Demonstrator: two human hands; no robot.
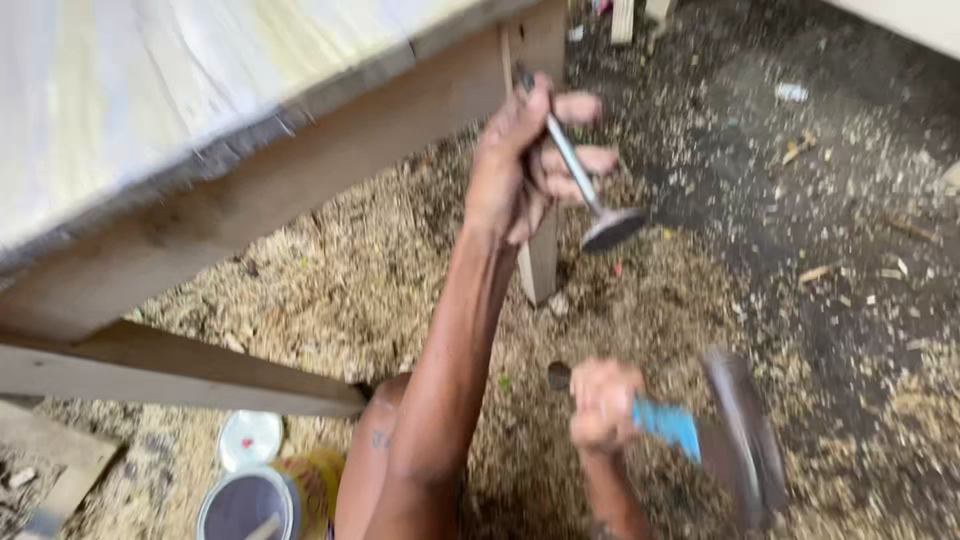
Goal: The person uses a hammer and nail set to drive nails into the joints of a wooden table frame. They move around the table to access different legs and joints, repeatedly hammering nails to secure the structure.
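My left hand (520,160) is raised beside the wooden table leg (540,255) and grips a thin metal rod with a flat round disc at its lower end (590,190). The rod slants down to the right. Lower in view, my right hand (602,400) holds a hammer by its blue handle (668,425); the dark metal head (745,430) is blurred and points right and down. The two tools are apart, the hammer well below the disc.
A pale wooden table top (150,90) with a plank apron (280,190) fills the upper left. Wood shavings cover the ground (330,290); darker bare ground (830,200) lies to the right. An open tin (250,505) and its round lid (250,438) sit at the bottom left.
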